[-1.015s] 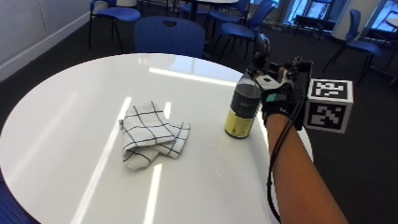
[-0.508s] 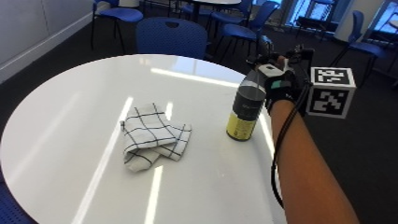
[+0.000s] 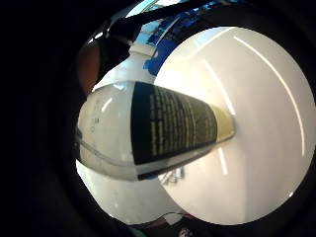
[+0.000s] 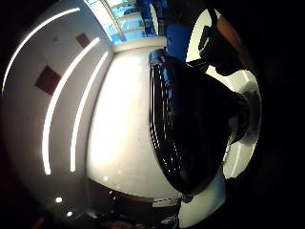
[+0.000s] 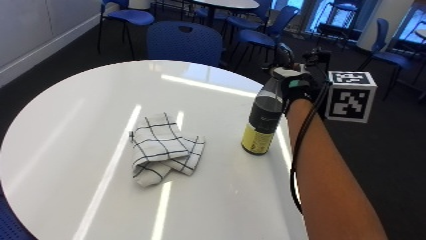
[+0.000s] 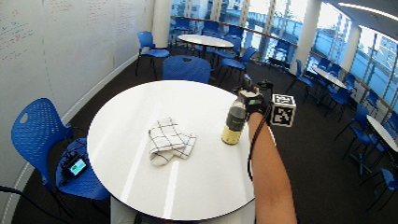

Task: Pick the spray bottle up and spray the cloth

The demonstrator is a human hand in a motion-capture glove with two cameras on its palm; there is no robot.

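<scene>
While upright, spray bottle [image 5: 264, 120] meets right hand [image 5: 295, 86]

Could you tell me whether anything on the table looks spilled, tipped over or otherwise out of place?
Nothing stands out. The spray bottle stands upright on the white table, with the gloved right hand at its top. The checked cloth lies crumpled beside it, apart from the bottle. No spill shows.

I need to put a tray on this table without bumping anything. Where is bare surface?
Bare table runs from the cloth to the far and left rim, and along the near edge. The crowded part is the strip between cloth and spray bottle, where the right hand reaches in.
</scene>
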